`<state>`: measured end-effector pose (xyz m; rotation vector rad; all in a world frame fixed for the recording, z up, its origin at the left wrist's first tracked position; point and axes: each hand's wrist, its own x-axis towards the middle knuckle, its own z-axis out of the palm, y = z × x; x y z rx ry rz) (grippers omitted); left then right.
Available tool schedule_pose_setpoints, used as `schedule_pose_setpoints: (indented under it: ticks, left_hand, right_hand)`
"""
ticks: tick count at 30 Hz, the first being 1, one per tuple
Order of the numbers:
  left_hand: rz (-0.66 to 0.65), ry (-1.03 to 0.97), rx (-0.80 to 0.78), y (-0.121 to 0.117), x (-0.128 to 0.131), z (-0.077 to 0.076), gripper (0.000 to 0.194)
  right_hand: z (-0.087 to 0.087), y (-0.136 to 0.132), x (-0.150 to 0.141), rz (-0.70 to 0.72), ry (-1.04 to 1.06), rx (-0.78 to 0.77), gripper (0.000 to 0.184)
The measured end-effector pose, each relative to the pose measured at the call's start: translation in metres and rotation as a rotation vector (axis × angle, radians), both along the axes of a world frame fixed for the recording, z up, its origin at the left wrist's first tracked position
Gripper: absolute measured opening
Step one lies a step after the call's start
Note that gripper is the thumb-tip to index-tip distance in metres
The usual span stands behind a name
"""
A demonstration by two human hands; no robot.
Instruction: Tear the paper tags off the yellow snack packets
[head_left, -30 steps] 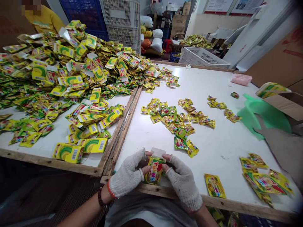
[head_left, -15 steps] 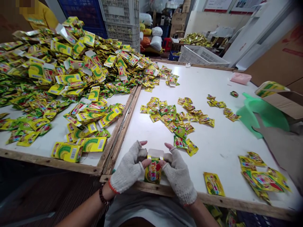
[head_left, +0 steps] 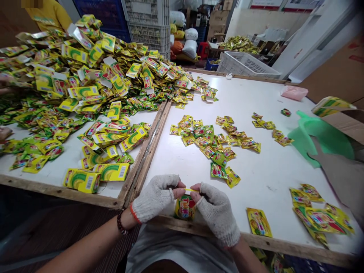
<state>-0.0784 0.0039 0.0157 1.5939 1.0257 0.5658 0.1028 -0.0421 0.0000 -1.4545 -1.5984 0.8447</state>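
A small green and yellow candy box [head_left: 185, 207] stands at the table's front edge, its printed face toward me. My left hand [head_left: 159, 197], in a white fingerless knit glove, pinches the box's top flap from the left. From the right, my right hand [head_left: 214, 208], gloved the same way, grips the other end of that flap with thumb and fingertips. The flap is folded over, its yellow edge showing between the thumbs. Just beyond lie loose candy packets [head_left: 206, 140]. One yellow packet [head_left: 259, 222] rests right of my right hand.
A large heap of boxes and packets [head_left: 93, 76] covers the left table, behind a wooden ledge [head_left: 153, 140]. Rightward are more packets [head_left: 318, 216], a green plastic basin [head_left: 318, 136] and a cardboard box [head_left: 347, 125]. A white crate [head_left: 247, 64] stands behind; a person in yellow [head_left: 51, 15] is far left.
Both hands have closed in on the box top, and its raised flap is now folded down between the fingers. A co-worker's hand has appeared at the far left edge.
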Motion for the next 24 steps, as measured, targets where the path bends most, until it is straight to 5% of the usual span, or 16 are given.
schedule_pose_setpoints:
  ticks: [6,11,14,19,24]
  left_hand:
    - [-0.128,-0.024,0.255,-0.005,-0.008,-0.006,0.025]
    - [-0.284,0.023,0.534,-0.013,-0.012,-0.006,0.022]
    - [-0.314,0.060,0.606,-0.003,-0.011,0.000,0.023]
    - [0.044,0.467,0.831,0.055,-0.034,0.014,0.019]
    - [0.359,1.118,0.760,0.112,-0.085,0.016,0.033]
  right_hand:
    - [0.000,0.002,0.008,0.091,0.001,0.090,0.013]
    - [-0.012,-0.006,0.019,0.333,-0.110,0.339,0.037]
    - [-0.023,-0.007,0.016,0.257,-0.077,0.299,0.037]
    - [-0.019,-0.008,0.032,-0.161,0.408,-0.137,0.018]
    - [0.010,-0.020,0.075,-0.148,1.280,-0.110,0.025]
